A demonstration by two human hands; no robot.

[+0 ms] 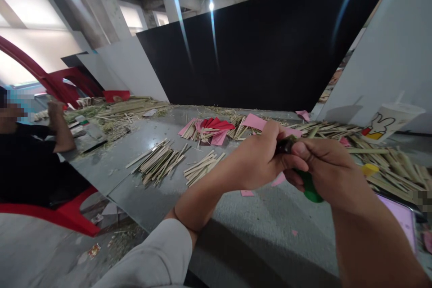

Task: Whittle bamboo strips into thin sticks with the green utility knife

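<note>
Above the grey table [256, 229], my left hand [259, 157] and my right hand [326, 157] meet with curled fingers. Between the fingertips is a small dark, glossy piece [285, 145]; its kind is mostly hidden. Below it, a rounded green object [312, 188] shows under my right hand, held by its fingers. Its upper part is covered, so I cannot make out what it is. Thin bamboo strips [158, 162] lie in a pile left of my hands, with a smaller pile of strips [202, 166] nearer. Beyond my hands lies a pink paper piece [254, 121].
Red paper [216, 123] lies among strips. On the right are a paper cup [391, 121], more bamboo strips [394, 157], a yellow cap-like piece [370, 169] and a phone [400, 216]. A black panel [243, 63] stands behind. At left, a person [27, 157] sits on a red chair [74, 216].
</note>
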